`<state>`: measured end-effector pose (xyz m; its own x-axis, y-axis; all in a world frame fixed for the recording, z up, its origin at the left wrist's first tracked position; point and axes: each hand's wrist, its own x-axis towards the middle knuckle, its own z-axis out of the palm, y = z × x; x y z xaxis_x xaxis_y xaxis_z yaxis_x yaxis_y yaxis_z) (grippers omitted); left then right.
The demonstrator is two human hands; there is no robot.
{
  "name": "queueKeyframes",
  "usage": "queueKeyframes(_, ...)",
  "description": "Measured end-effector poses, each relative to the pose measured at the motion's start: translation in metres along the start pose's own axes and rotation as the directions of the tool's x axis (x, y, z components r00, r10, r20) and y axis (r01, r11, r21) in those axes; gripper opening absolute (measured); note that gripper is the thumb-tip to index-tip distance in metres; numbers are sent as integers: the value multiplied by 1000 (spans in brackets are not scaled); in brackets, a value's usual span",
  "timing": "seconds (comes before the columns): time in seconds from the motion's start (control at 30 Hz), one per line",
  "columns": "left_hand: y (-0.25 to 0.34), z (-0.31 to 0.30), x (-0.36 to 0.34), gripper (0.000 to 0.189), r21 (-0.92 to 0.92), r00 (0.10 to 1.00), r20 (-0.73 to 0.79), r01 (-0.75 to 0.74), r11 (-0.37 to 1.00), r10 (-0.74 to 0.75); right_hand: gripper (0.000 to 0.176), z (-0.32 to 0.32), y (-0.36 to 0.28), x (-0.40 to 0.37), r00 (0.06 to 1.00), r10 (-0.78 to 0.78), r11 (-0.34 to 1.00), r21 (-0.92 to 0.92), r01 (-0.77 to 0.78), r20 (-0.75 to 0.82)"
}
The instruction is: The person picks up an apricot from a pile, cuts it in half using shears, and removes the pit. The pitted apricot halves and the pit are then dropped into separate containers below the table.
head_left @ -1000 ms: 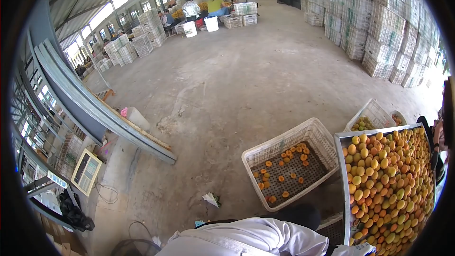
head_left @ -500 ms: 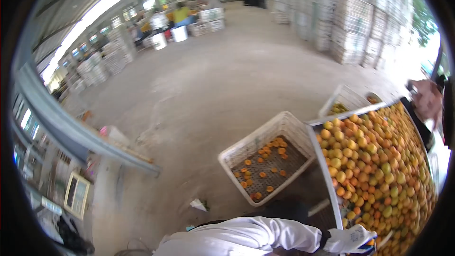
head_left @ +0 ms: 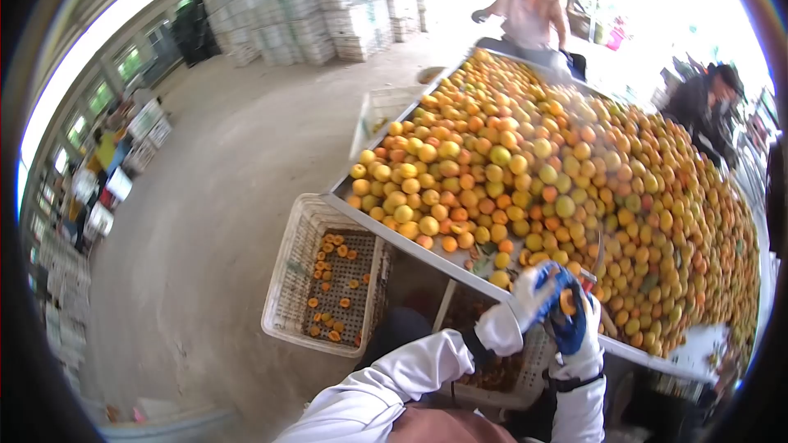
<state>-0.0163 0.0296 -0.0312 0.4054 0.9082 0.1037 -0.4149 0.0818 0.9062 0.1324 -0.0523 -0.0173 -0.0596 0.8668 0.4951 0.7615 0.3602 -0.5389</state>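
Note:
My left hand [head_left: 539, 294], in a white glove with blue fingers, is closed on a cut-looking orange apricot [head_left: 567, 303]. My right hand [head_left: 577, 324], gloved the same way, is closed against the fruit from the other side. A small tool with a reddish part [head_left: 588, 276] sticks up from its fingers; I cannot tell its kind. Both hands meet over the near edge of a metal-rimmed table [head_left: 468, 277] heaped with apricots [head_left: 525, 172]. Several loose ones lie just beyond my fingers.
A white plastic crate [head_left: 283, 312] with apricot halves stands on the floor left of the table. Another crate [head_left: 525, 390] sits below my arms, a third [head_left: 382, 111] behind. Two people [head_left: 533, 12] [head_left: 706, 111] are at the table's far sides. Crate stacks [head_left: 287, 8] rise behind.
The view has swung right, bringing the apricot table to the middle. My right hand has come into view, and my two hands are now together at the fruit.

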Motion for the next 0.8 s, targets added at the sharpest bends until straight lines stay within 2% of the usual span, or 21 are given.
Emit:
queueKeyframes(0.03, -2, -6, 7, 33, -93, 995, -7, -101, 991, 100, 65, 0, -13, 17, 998, 54, 983, 175, -57, 24)
queueKeyframes(0.07, 4, -1, 8, 34, -284, 996, -78, -70, 956, 50, 52, -1, -23, 25, 907, 408, 621, 696, -360, 104)
queueKeyframes(0.1, 7, -3, 14, 33, -277, 991, -58, -135, 951, 124, 40, -1, -32, 31, 724, 598, -45, 917, -396, 342)
queueKeyframes(0.13, 15, -17, 13, 32, -258, 992, 67, 123, 958, -109, 42, 3, -33, 33, 695, 649, -53, 930, -364, 309)
queueKeyframes(0.17, 17, -10, 19, 28, -63, 994, -41, 100, 993, -102, 43, 7, -30, 35, 665, 695, -57, 943, -329, 274)
queueKeyframes(0.23, 5, -4, 23, 29, 65, 998, -46, -43, 997, 46, 43, 3, -26, 36, 670, 692, -84, 952, -294, 268)
queueKeyframes(0.27, 8, -1, 26, 33, 358, 988, -37, -130, 925, 153, 43, 1, -27, 39, 646, 720, -72, 954, -292, 252)
queueKeyframes(0.3, 12, 0, 27, 38, 614, 966, 6, -207, 761, 259, 43, -2, -28, 39, 623, 745, -60, 954, -293, 238)
queueKeyframes(0.33, 9, -6, 30, 43, 751, 930, 82, -295, 590, 360, 41, -1, -20, 35, 644, 734, -51, 963, -264, 215)
queueKeyframes(0.37, 7, -9, 31, 43, 777, 905, 110, -337, 532, 412, 41, -5, -19, 35, 637, 741, -53, 965, -257, 211)
queueKeyframes(0.43, -14, -12, 33, 44, 458, 946, -40, -268, 848, 320, 39, -8, -18, 36, 616, 762, -30, 962, -273, 199)
queueKeyframes(0.47, -18, -14, 32, 41, 270, 978, -64, -177, 947, 201, 39, -9, -17, 33, 614, 763, -35, 962, -272, 202)
queueKeyframes(0.5, -3, -8, 25, 41, 275, 978, -67, -175, 945, 200, 35, -9, -16, 31, 622, 764, 18, 957, -289, 173)
queueKeyframes(0.53, 13, -4, 17, 40, 85, 996, -41, 77, 993, -74, 32, -9, -15, 30, 632, 761, 71, 949, -306, 146)
queueKeyframes(0.57, 26, -1, 11, 41, -95, 943, 33, 333, 938, -331, 29, -8, -17, 30, 643, 756, 123, 939, -320, 120)
queueKeyframes(0.63, 15, 1, 10, 46, -23, 946, 68, 318, 948, -316, 27, -9, -26, 33, 641, 763, 152, 939, -309, 88)
queueKeyframes(0.7, 14, 2, 7, 47, -100, 925, 167, 361, 927, -342, 30, -11, -30, 32, 691, 723, 297, 892, -340, 22)
queueKeyframes(0.77, 14, 3, 5, 46, -142, 935, 153, 343, 929, -321, 35, -5, -20, 29, 713, 700, 322, 882, -345, 23)
queueKeyframes(0.8, 15, 2, 5, 47, -84, 962, 108, 260, 962, -250, 33, -2, -18, 28, 735, 676, 424, 841, -336, -47)
